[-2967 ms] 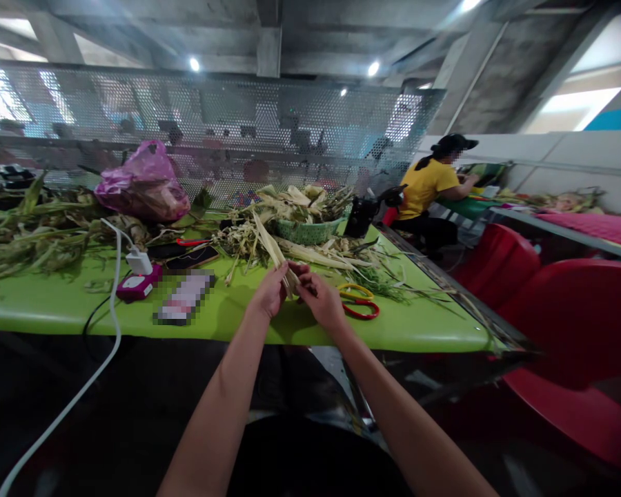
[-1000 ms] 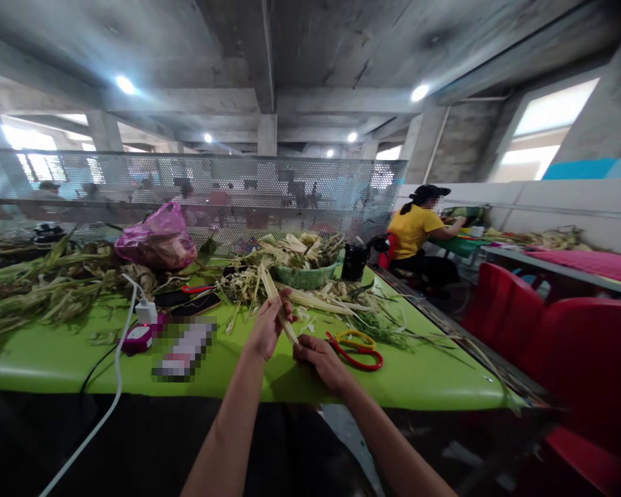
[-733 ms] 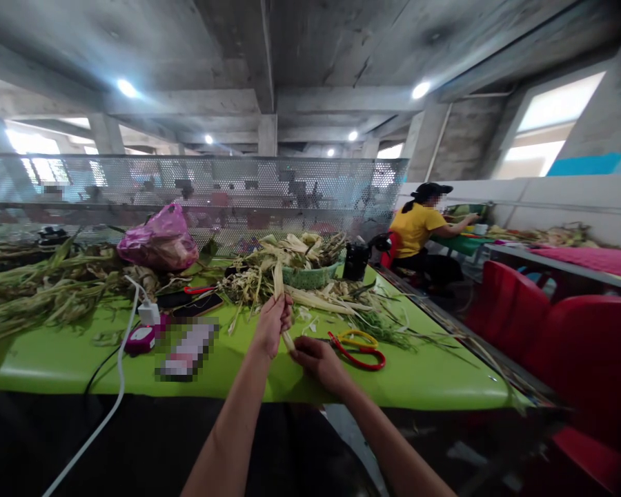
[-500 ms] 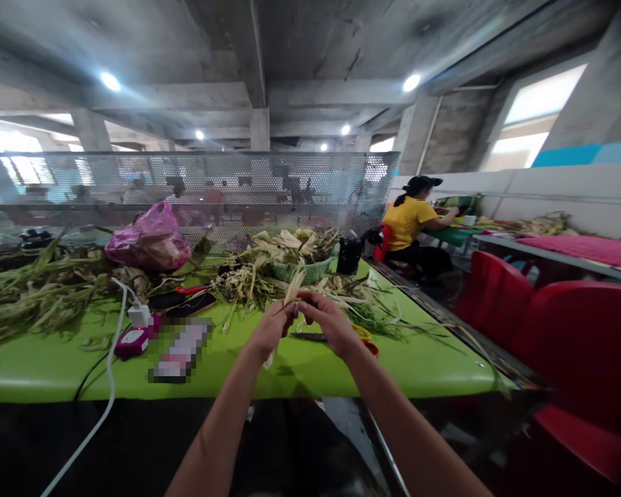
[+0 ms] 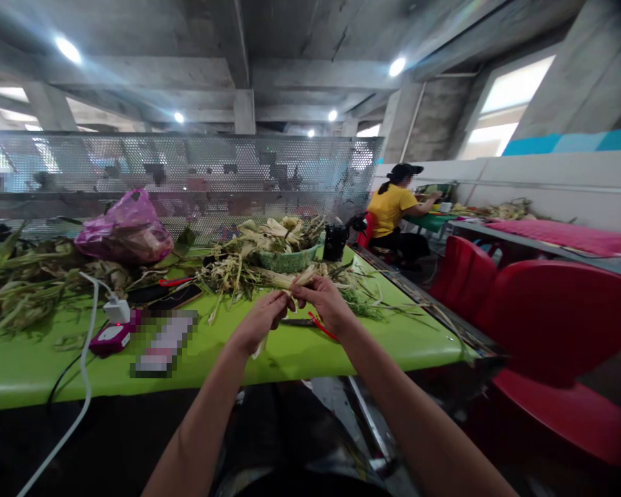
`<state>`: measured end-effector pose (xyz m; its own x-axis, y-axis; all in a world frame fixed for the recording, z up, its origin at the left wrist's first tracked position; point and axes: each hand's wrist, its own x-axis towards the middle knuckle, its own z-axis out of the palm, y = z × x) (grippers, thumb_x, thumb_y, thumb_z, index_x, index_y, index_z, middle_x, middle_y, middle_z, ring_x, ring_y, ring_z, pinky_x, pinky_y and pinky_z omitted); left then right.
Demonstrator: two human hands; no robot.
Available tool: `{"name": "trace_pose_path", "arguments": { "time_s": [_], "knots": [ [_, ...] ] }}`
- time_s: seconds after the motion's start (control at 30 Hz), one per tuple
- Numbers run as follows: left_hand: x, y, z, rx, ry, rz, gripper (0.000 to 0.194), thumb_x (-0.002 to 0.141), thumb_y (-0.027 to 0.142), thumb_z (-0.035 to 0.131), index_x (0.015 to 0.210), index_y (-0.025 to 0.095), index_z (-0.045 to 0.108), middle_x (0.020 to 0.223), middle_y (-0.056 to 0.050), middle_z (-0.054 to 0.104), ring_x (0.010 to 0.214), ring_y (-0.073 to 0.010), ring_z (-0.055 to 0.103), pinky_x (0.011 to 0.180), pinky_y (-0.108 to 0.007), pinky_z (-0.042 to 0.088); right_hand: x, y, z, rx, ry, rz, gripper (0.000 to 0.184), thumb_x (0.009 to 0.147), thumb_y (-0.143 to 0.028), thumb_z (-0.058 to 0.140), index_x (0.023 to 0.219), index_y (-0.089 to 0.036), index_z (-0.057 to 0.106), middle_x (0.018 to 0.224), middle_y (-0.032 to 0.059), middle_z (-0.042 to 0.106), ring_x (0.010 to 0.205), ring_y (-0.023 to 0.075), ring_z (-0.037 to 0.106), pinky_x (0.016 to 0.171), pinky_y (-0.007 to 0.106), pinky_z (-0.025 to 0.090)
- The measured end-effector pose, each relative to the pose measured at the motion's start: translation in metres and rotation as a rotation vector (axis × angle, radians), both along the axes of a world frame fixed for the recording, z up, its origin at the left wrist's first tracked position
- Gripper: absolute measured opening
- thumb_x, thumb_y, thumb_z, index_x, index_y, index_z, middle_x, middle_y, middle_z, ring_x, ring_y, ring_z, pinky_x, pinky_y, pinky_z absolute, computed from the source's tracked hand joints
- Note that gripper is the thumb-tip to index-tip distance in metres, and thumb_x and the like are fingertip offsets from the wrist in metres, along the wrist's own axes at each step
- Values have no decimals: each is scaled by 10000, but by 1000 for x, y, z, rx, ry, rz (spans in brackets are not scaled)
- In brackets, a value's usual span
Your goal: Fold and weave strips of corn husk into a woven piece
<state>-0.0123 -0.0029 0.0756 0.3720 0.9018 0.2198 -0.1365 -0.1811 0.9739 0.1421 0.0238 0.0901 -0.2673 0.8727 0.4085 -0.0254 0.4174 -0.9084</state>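
Observation:
My left hand (image 5: 260, 319) and my right hand (image 5: 325, 302) meet above the green table (image 5: 41, 366), both closed on a pale dry corn husk strip (image 5: 304, 277). The strip's upper end pokes out between the fingertips; a lower end hangs below my left hand. Red-handled scissors (image 5: 318, 324) lie on the table just under my right hand, mostly hidden by it. A green basket (image 5: 284, 260) heaped with husks stands behind my hands.
Husk and leaf piles (image 5: 25, 283) cover the table's back left, beside a pink plastic bag (image 5: 124, 231). A white charger and cable (image 5: 114, 310), a pink device (image 5: 110, 338) and phones lie left. Red chairs (image 5: 548, 324) stand right. A person in yellow (image 5: 393, 210) sits beyond. A mesh screen (image 5: 186, 172) backs the table.
My right hand rose from the table near the scissors to meet my left hand. The husk strip swung from pointing up-left to a short end between both hands. The camera view drifted rightward.

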Motion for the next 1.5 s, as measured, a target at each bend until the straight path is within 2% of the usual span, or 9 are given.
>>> {"name": "trace_pose_path", "arguments": {
  "time_s": [0.17, 0.3, 0.43, 0.6, 0.73, 0.87, 1.23, 1.37, 1.5],
  "knots": [
    [-14, 10, -5, 169, 174, 275, 265, 828, 382, 494, 663, 186, 564, 551, 34, 374, 497, -105, 304, 471, -244, 216, 23, 1, -25, 58, -215, -86, 290, 822, -392, 563, 1019, -186, 621, 801, 32, 649, 676, 156, 579, 637, 285, 471],
    [-36, 20, -7, 320, 306, 509, 256, 850, 354, 448, 677, 194, 547, 592, 28, 432, 553, -122, 390, 530, -247, 279, 58, -10, -55, 139, -451, -125, 154, 750, -247, 647, 889, -216, 706, 948, 60, 686, 949, 238, 570, 903, 396, 409],
    [-41, 29, -18, 381, 394, 626, 247, 867, 344, 429, 692, 198, 525, 605, 21, 464, 581, -135, 430, 566, -257, 305, 85, -28, -70, 194, -583, -109, 249, 784, -159, 569, 984, -223, 702, 1080, 87, 644, 1034, 243, 546, 960, 415, 378],
    [-27, 35, -35, 394, 354, 684, 250, 895, 347, 385, 725, 204, 497, 639, -3, 503, 597, -151, 466, 564, -265, 317, 121, -41, -67, 218, -707, -111, 296, 769, -105, 526, 976, -225, 700, 1065, 77, 648, 1030, 234, 562, 952, 396, 399],
    [-18, 37, -47, 430, 483, 736, 233, 898, 330, 374, 744, 205, 495, 631, 4, 492, 577, -145, 453, 569, -260, 295, 163, -48, -64, 176, -746, -247, 247, 739, -121, 544, 902, -212, 704, 992, 74, 672, 996, 248, 573, 927, 410, 407],
    [-11, 37, -58, 464, 624, 771, 253, 912, 330, 327, 791, 208, 513, 638, 5, 487, 562, -137, 434, 560, -255, 256, 189, -51, -65, 109, -758, -398, 162, 719, -194, 591, 845, -187, 691, 878, 75, 686, 838, 236, 603, 795, 380, 454],
    [-20, 36, -68, 512, 670, 832, 248, 919, 335, 325, 807, 204, 504, 645, 4, 488, 563, -130, 432, 577, -248, 261, 199, -22, -66, 77, -687, -645, 232, 750, -331, 565, 873, -159, 659, 747, 42, 682, 671, 178, 603, 624, 282, 455],
    [-19, 35, -69, 521, 684, 851, 232, 921, 326, 339, 824, 201, 508, 650, 4, 504, 566, -126, 441, 577, -242, 266, 204, -8, -56, 107, -769, -767, 250, 772, -320, 536, 900, -154, 673, 783, 62, 685, 709, 190, 607, 652, 288, 434],
    [-19, 36, -70, 531, 696, 863, 233, 924, 324, 342, 821, 197, 508, 642, 8, 500, 557, -120, 436, 566, -236, 262, 198, 7, -46, 132, -930, -771, 210, 768, -341, 588, 805, -181, 719, 812, 76, 685, 779, 210, 599, 705, 292, 402]
  ]
}}
